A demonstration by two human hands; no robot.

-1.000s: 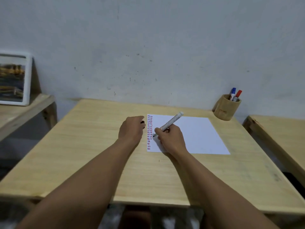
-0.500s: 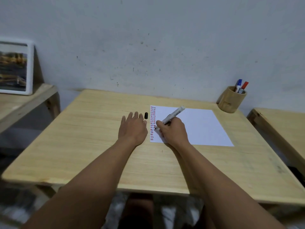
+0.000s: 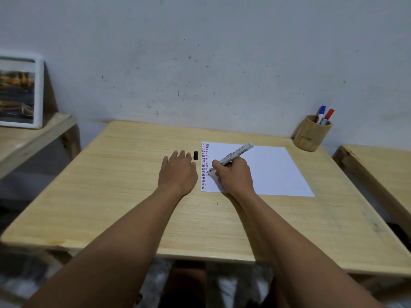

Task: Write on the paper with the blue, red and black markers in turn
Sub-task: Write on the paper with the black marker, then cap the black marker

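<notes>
Two hands work over my wooden table [image 3: 111, 196]. Leftmost, my left hand [image 3: 178, 172] lies flat and spread, holding nothing, a black cap [image 3: 195, 155] just beyond its fingertips. Next, the paper [image 3: 271, 172] carries marks down its left edge. My right hand [image 3: 233, 174] grips the black marker [image 3: 236, 153], tip on the sheet. Far right, a wooden cup [image 3: 311, 135] holds the blue marker [image 3: 321, 112] and red marker [image 3: 329, 114].

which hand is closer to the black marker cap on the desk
Left. The left hand lies flat with its fingertips just left of the black cap; the right hand holds the black marker on the paper, further right.
</notes>
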